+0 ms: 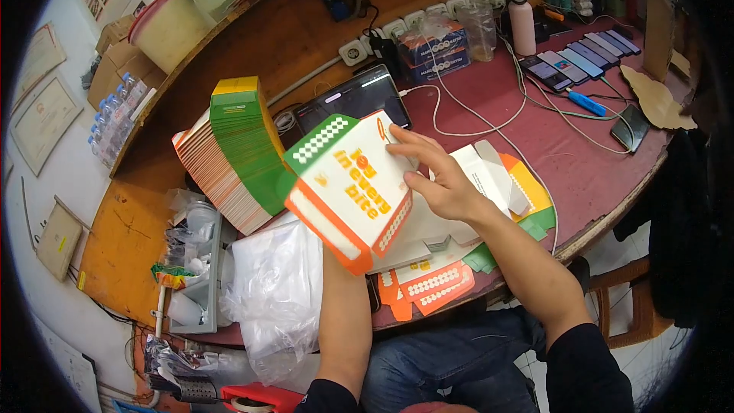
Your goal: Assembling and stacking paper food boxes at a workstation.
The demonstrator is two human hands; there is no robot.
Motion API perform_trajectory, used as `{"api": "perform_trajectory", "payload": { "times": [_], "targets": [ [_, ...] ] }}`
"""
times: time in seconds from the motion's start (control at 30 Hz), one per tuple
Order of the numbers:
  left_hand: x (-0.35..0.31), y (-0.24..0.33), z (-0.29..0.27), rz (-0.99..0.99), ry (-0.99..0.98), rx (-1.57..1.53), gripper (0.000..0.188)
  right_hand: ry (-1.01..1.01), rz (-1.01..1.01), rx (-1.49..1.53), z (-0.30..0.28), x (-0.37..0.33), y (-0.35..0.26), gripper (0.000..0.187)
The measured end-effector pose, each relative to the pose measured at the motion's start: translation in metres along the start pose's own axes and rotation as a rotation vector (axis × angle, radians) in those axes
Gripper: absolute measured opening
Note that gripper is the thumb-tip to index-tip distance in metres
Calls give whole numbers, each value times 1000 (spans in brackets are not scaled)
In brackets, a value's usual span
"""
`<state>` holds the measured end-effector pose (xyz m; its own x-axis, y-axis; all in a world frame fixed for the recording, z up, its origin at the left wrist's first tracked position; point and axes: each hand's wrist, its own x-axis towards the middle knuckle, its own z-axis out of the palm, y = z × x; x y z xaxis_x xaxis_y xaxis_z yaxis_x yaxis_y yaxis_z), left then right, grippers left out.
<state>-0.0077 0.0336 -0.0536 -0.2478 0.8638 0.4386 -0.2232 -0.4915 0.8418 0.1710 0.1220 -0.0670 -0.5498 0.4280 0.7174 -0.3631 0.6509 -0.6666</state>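
Observation:
A partly folded food carton (pixel 359 183), white with orange and green flaps and yellow-orange lettering, is tilted up in front of me. My right hand (pixel 436 172) grips its upper right edge, thumb on the near side. From below, my left forearm (pixel 344 329) runs up behind the carton, which hides my left hand and its fingers. Below and to the right lie loose flat cartons (pixel 440 284) with orange, green and yellow flaps, and a white open carton (pixel 489 176). At the left stands a thick stack of flat cartons (pixel 245 145), their green and orange edges showing.
Behind the carton rests a tablet (pixel 375 92) with cables. Several phones (pixel 573 61) lie at the far right, near a pink bottle (pixel 521 23). Clear plastic bags (pixel 275 283) and a grey bin (pixel 191 313) are at the left. A wooden chair (pixel 634 298) stands right.

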Motion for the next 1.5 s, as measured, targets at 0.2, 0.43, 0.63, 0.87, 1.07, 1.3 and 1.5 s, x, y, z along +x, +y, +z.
{"api": "perform_trajectory", "payload": {
  "times": [0.2, 0.43, 0.63, 0.87, 1.07, 1.3, 1.5],
  "targets": [
    [-1, -8, 0, -115, -16, -621, 61, 45, -23, -123, 7, 2, -5, 66],
    [0, -21, 23, 0, -281, 880, 41, 507, 151, 315, 8, 2, 12, 72],
    [3, -4, 51, -42, 130, 978, 35, 291, 87, 211, 2, -1, 11, 53],
    [15, -11, 39, -93, 127, -92, 25, 263, -135, -429, 12, -1, -10, 61],
    [21, -9, 1, -108, 263, 83, 24, 165, -155, -395, 8, 0, 3, 44],
    [18, 14, -10, -60, 220, 381, 24, 305, -60, -140, 13, -1, 15, 33],
    [12, 0, 3, 73, 273, 750, 35, 409, -144, -487, 15, 6, -5, 26]
  ]
}}
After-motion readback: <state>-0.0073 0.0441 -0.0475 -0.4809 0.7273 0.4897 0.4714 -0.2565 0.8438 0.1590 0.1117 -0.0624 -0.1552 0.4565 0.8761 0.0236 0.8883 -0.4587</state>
